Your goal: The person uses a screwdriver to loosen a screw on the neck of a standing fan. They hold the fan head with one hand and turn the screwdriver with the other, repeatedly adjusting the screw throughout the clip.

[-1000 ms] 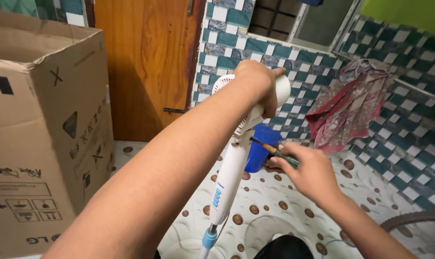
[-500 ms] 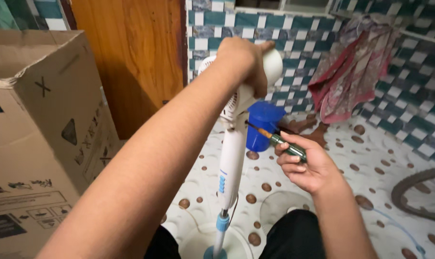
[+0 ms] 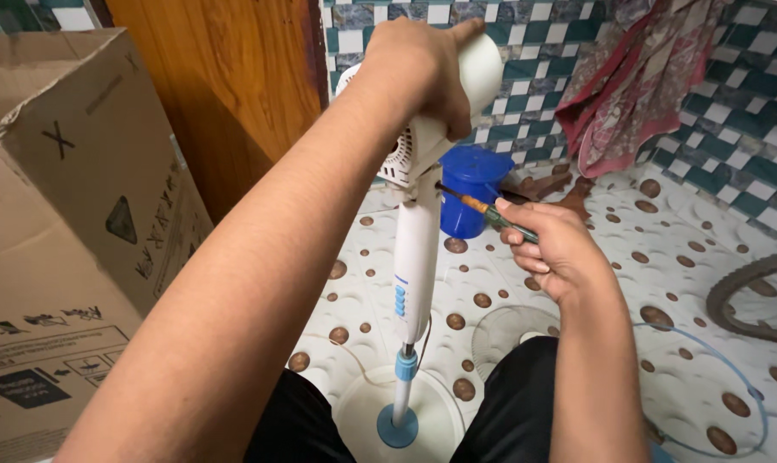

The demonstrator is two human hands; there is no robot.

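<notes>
White plastic pedestal fan body (image 3: 416,249), one unit, stood upright between the person's knees in the head view, its pole dropping into a blue collar on one round white base (image 3: 397,416). Left hand (image 3: 427,64) sat on top of the white motor housing (image 3: 457,86), fingers wrapped and pressed together around it. Right hand (image 3: 551,244) held one screwdriver with an orange-and-green handle (image 3: 491,213), fingers curled tightly around the handle; the dark shaft pointed left, its tip touching the fan neck just below the vented housing.

One blue plastic bucket (image 3: 472,197) stood behind the fan near the wall; its contents could not be seen. One large brown cardboard box (image 3: 63,231) stood at left, flaps shut.

Floor surface was cream tile with brown spots (image 3: 663,249). Walls carried green-and-white checked tile (image 3: 543,94). One wooden door (image 3: 234,86) stood behind the box. One red patterned cloth (image 3: 637,86) hung at right.
</notes>
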